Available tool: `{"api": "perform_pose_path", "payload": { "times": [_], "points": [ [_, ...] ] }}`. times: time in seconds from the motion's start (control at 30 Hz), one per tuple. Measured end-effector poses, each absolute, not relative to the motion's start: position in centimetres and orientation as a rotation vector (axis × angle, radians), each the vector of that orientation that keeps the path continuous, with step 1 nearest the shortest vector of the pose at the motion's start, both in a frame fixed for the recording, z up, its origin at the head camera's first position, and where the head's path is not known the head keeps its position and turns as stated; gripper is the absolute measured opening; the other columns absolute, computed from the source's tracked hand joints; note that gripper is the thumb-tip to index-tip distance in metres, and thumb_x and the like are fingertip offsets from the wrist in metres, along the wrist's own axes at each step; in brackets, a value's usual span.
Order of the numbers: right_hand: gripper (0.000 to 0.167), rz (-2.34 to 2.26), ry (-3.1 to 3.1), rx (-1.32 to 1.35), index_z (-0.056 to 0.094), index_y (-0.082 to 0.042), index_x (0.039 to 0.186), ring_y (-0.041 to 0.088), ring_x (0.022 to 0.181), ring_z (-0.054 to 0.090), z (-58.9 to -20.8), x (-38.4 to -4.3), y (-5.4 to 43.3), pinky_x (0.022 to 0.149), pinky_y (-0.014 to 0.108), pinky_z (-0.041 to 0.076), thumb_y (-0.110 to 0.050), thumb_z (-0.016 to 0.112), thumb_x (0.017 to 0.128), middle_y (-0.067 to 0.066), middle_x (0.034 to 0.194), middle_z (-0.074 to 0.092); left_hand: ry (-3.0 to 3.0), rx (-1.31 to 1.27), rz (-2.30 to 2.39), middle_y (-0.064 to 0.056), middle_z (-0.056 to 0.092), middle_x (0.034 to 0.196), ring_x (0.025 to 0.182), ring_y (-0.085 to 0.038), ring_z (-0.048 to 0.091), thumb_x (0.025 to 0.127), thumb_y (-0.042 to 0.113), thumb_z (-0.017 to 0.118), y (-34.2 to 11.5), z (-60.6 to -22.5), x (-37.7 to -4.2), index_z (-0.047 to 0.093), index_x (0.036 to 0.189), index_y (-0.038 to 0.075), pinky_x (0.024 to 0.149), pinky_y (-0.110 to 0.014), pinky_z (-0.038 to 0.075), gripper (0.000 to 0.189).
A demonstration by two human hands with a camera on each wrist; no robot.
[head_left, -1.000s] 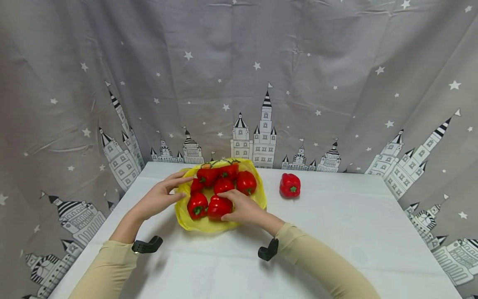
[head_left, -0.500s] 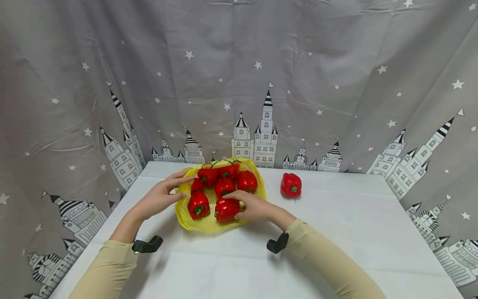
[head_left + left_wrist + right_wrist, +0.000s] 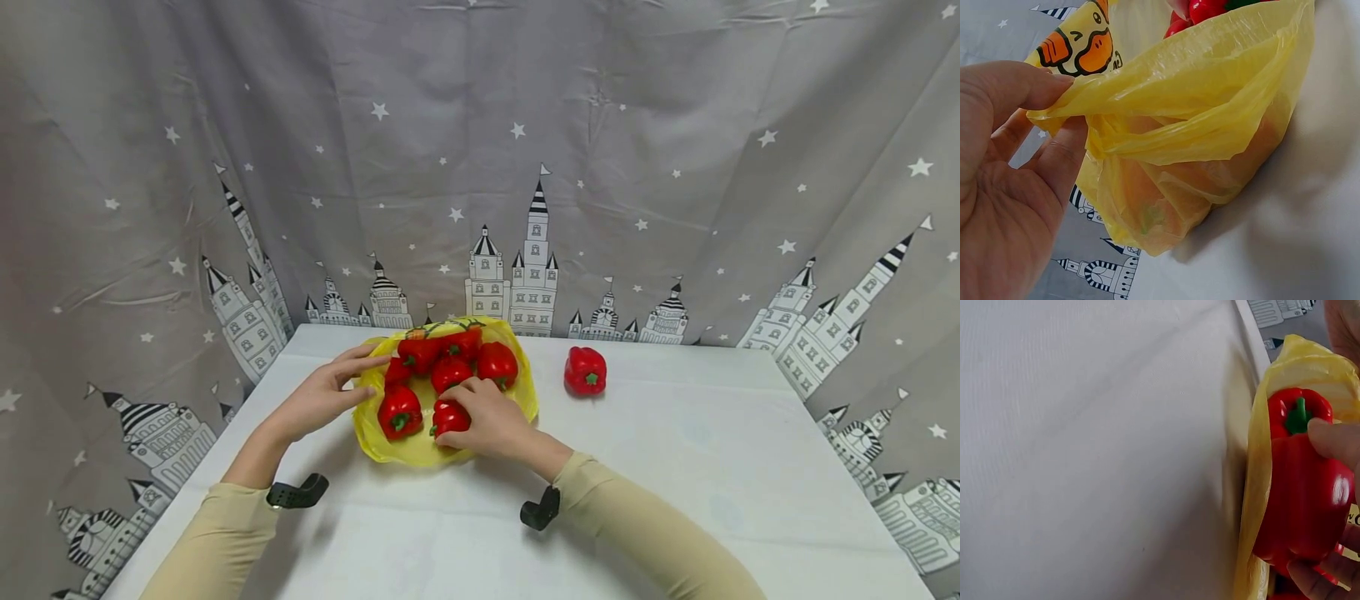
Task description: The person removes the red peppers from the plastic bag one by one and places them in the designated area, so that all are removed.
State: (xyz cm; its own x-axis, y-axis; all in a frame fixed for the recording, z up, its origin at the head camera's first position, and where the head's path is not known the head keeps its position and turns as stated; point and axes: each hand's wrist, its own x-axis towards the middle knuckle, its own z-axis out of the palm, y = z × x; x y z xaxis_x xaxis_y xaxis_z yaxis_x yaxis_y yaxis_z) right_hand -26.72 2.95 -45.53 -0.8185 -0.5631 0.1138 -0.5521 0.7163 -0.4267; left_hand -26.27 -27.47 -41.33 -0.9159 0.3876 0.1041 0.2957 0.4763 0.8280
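A yellow plastic bag [image 3: 372,439] lies with its mouth wide, several red bell peppers inside it. My left hand [image 3: 324,398] pinches the bag's left edge between thumb and fingers, plain in the left wrist view, where the bag [image 3: 1210,119] shows a printed duck face. Inside the bag, near its front rim, my right hand [image 3: 497,419] grips a bell pepper [image 3: 447,419]. Seen from the right wrist, thumb and fingers span this pepper [image 3: 1304,494], and another pepper [image 3: 1300,406] with a green stem sits beyond it. One more bell pepper [image 3: 399,412] lies to its left.
A single bell pepper [image 3: 585,372] stands outside the bag on the white table [image 3: 675,450], to the right. Behind the table hangs a grey curtain [image 3: 637,150] printed with castles and stars.
The right hand moved right with its bell pepper, then came back left and now covers more of it. The pepper ends slightly right of its earlier spot. The left hand stays put.
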Motion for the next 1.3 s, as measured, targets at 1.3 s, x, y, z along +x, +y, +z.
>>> {"api": "perform_pose_path", "payload": {
  "times": [1.3],
  "points": [
    [0.057, -1.17, 2.635, -0.762, 0.057, -0.027, 0.139, 0.024, 0.129, 0.051, -47.4, -26.3, 3.5, 0.109, 0.047, 0.045, -0.03, 0.077, 0.086, 0.005, 0.145, 0.044, 2.616, 0.593, 1.441, -0.011, 0.022, 0.168, 0.149, -0.048, 0.024, 0.1, 0.02, 0.067, -27.6, -41.4, -26.0, 0.059, 0.146, 0.018, 0.114, -0.069, 0.026, 0.047]
  ]
}}
